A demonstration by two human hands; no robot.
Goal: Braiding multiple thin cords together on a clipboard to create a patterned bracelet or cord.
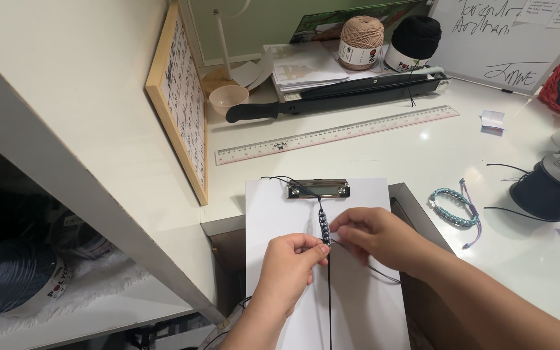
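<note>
A white clipboard [273,207] lies in front of me, its metal clip [318,189] pinning dark cords. A knotted braid [323,220] of dark and blue cord hangs down from the clip. My left hand [290,266] pinches the cords at the braid's lower end. My right hand [371,236] pinches them from the right side, touching the same spot. A loose black cord [329,304] runs straight down the board below my fingers, and another strand [384,273] trails right under my right hand.
A clear ruler [338,133] lies across the white desk [422,162], with a black paper trimmer [338,97] behind it. Beige [361,39] and black [416,39] yarn balls stand at the back. A finished blue bracelet [455,206] and black cord spools [552,185] sit right. A framed chart [179,97] leans left.
</note>
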